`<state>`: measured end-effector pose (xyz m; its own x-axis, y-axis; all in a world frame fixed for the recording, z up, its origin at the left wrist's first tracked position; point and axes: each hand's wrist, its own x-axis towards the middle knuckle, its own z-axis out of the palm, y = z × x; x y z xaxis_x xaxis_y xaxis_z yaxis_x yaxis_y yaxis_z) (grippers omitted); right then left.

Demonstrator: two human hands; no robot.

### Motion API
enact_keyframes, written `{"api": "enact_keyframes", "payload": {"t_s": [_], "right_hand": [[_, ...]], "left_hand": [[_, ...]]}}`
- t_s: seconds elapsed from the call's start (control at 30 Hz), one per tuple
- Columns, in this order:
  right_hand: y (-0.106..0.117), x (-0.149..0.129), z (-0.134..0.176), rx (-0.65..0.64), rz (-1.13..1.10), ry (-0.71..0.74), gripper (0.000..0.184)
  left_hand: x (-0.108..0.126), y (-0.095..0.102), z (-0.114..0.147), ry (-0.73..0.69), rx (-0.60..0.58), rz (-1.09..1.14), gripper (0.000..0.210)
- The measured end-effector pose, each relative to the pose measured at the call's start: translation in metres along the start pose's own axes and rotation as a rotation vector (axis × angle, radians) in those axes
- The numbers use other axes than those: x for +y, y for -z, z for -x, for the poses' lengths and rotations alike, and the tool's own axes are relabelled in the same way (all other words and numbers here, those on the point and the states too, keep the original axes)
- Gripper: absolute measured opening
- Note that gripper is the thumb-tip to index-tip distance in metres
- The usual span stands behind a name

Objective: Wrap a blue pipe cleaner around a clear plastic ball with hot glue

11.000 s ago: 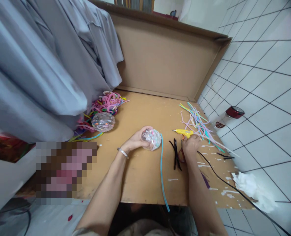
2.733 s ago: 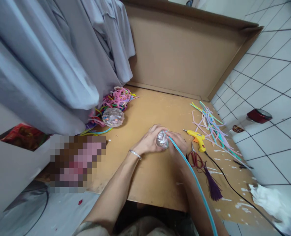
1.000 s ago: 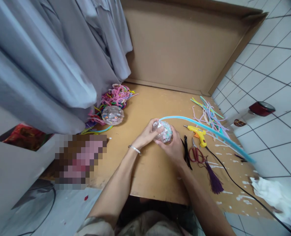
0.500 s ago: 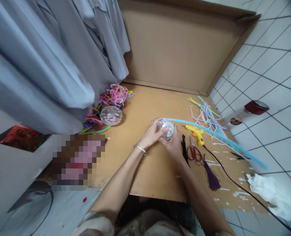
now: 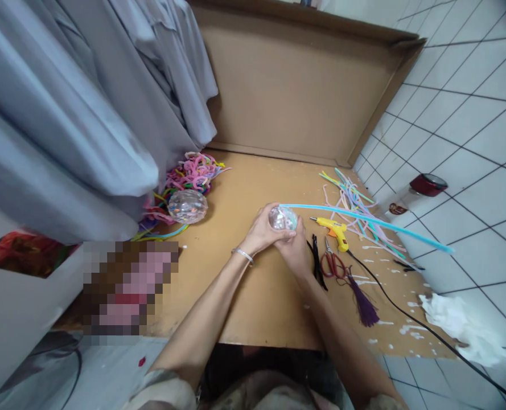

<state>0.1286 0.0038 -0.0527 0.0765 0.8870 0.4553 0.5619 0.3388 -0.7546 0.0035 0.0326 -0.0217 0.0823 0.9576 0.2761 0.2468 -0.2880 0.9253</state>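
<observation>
Both my hands hold a small clear ball (image 5: 282, 217) filled with coloured bits, just above the cardboard worktop (image 5: 253, 285). My left hand (image 5: 262, 231) cups its left side, and my right hand (image 5: 294, 250) grips it from below and the right. A long light-blue pipe cleaner (image 5: 363, 221) is fixed to the ball's top and sticks out to the right over the tools. A second, larger clear ball (image 5: 187, 205) lies at the left by a heap of pipe cleaners.
A yellow glue gun (image 5: 334, 230) with a black cord, red scissors (image 5: 332, 264), a purple tassel (image 5: 362, 304) and black pipe cleaners (image 5: 315, 263) lie right of my hands. Pastel pipe cleaners (image 5: 350, 199), a red-lidded jar (image 5: 419, 188), white tissue (image 5: 461, 327), grey hanging cloth (image 5: 86, 114).
The blue pipe cleaner's free end has swung from pointing toward me to sticking out to the right. My hands have turned the ball slightly and stay closed on it.
</observation>
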Motion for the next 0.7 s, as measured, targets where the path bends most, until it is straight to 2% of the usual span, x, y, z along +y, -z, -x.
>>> {"api": "enact_keyframes", "payload": {"t_s": [0.13, 0.3, 0.5, 0.7], "right_hand": [[-0.01, 0.0, 0.004, 0.073, -0.02, -0.099, 0.081], [-0.009, -0.004, 0.005, 0.042, -0.105, -0.094, 0.072], [-0.007, -0.007, 0.009, 0.07, -0.048, -0.089, 0.068], [-0.01, -0.005, 0.01, 0.064, -0.042, -0.122, 0.083]], "left_hand": [[-0.007, -0.001, 0.005, 0.025, 0.027, 0.005, 0.088], [-0.009, -0.003, 0.006, 0.036, 0.05, -0.01, 0.082], [-0.011, -0.004, 0.008, 0.008, 0.048, -0.031, 0.08], [-0.012, -0.004, 0.01, 0.007, 0.043, -0.044, 0.081]]}}
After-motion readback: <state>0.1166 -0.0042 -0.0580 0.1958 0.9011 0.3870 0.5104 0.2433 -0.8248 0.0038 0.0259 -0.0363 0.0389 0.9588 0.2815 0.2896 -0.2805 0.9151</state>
